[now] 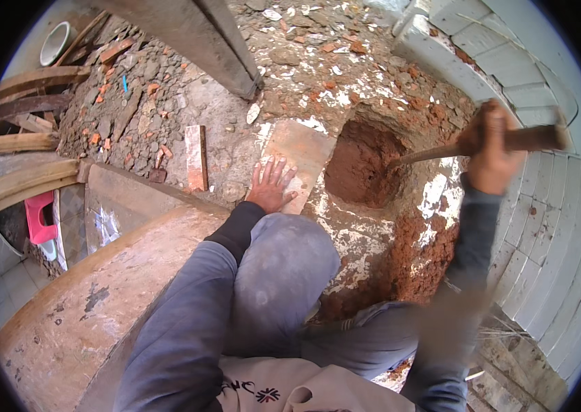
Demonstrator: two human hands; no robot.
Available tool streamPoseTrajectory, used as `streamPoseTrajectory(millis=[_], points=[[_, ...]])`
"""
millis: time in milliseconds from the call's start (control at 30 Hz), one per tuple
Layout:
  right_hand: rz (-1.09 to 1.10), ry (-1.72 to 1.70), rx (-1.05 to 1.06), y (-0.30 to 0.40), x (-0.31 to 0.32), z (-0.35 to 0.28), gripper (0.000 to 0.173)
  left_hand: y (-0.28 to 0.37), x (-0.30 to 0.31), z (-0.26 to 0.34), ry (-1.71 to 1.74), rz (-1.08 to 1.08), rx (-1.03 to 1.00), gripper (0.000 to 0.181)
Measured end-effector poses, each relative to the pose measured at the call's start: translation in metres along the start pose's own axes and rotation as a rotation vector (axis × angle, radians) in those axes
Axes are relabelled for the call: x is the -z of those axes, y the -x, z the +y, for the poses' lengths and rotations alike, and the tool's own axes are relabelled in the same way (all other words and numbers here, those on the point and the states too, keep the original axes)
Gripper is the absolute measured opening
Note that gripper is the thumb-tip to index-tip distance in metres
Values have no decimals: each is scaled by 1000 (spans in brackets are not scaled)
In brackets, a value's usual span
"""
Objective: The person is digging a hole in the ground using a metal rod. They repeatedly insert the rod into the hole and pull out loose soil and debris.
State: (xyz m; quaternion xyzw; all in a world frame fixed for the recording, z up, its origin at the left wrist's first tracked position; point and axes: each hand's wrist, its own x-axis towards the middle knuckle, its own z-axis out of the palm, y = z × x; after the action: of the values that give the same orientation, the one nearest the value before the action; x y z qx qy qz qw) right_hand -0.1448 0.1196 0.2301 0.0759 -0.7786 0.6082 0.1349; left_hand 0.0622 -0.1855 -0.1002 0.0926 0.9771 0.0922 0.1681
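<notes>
My left hand (271,184) lies flat with its fingers spread on a flat stone or tile slab (298,144), holding nothing. To the right of that slab is a dug hole (365,162) with reddish, damp earth inside. My right hand (494,147) grips a hand digging tool (424,153) by its thick brown handle. The tool's narrow shaft slants left, and its tip reaches the hole's right wall; motion blurs the hand and handle. Whether the tip is sunk into the soil I cannot tell. My bent left knee (288,257) is just below the slab.
A wooden post (218,51) stands above the slab. Rubble (135,103) and a brick piece (196,157) lie to the left, beyond a raised curved ledge (99,304). Loose red soil (424,262) lies below the hole. A grey tiled wall (537,247) closes the right side.
</notes>
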Motion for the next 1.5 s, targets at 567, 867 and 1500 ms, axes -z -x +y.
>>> streamPoseTrajectory(millis=[567,867,1500], points=[[274,56,183,15,-16,89,25,-12,-2,-1,14,-35,11,76],[-72,-269,43,17,41,-17,33,-6,9,7,19,-195,55,79],[337,-128,116,35,31,-28,31,-7,14,9,58,-151,20,76]])
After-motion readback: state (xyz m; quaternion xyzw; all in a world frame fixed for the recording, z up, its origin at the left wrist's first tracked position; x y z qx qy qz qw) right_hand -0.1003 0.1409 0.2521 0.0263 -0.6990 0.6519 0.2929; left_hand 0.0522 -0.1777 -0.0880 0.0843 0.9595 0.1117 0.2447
